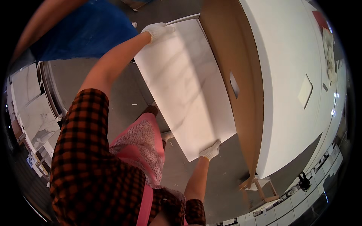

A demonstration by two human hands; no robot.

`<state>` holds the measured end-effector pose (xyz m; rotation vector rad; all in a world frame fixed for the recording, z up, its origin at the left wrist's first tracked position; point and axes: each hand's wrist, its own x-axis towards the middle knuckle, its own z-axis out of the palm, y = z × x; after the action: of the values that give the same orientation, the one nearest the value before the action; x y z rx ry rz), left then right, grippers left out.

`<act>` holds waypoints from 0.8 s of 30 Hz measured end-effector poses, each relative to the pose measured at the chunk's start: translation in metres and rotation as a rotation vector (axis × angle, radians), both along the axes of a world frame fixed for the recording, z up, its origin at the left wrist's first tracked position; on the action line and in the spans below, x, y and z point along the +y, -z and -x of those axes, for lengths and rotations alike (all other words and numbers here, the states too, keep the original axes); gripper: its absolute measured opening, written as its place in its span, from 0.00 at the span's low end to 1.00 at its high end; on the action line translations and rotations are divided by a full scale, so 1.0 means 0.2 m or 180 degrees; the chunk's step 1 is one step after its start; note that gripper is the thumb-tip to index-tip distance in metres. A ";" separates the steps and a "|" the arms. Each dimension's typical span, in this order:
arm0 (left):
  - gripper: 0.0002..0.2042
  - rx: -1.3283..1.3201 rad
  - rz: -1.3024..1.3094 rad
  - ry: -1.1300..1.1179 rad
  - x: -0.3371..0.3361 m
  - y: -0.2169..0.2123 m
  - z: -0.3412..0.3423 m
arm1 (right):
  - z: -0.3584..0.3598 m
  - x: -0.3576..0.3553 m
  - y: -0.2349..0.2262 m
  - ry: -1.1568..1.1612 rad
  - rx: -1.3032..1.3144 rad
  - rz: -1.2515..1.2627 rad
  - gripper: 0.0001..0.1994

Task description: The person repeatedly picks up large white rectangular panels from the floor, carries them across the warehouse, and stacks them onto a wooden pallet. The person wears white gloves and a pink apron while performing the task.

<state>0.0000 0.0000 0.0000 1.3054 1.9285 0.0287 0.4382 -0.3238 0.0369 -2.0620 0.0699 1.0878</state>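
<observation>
A long white panel with faint grey marble-like veining (181, 81) lies across in front of me, above the floor. My left hand (158, 31), in a white knitted glove, is closed on its far left corner, fingers over the top face. At the panel's near end my right hand (211, 150), gloved alike, grips the edge with the thumb on top. Along the panel's right side stands a large brown cardboard-like sheet (241, 67) with a cut-out hole. What supports the panel underneath is hidden.
To the right is a big white surface (290, 75) with a diamond-shaped opening. A small wooden stand (262, 190) is at its near end. Another person in blue clothing (90, 28) is at the upper left. Marble-patterned slabs (36, 105) stand at the far left.
</observation>
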 end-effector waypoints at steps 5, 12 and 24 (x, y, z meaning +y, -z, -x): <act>0.32 -0.0422 0.0162 0.0030 0.16 -0.06 -0.05 | 0.04 0.05 0.10 -0.0077 -0.0205 0.0067 0.29; 0.28 -0.0300 0.0333 0.0223 0.19 -0.01 -0.04 | 0.02 0.06 0.29 -0.0048 -0.0472 0.0232 0.29; 0.12 0.0351 -0.0831 0.1149 -0.44 -0.38 0.05 | 0.02 0.06 0.34 -0.0568 -0.0892 0.1118 0.28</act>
<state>-0.0100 -0.0877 0.0757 1.8490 1.7942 0.0284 0.4347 -0.3127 -0.0304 -2.5608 -0.0699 0.9290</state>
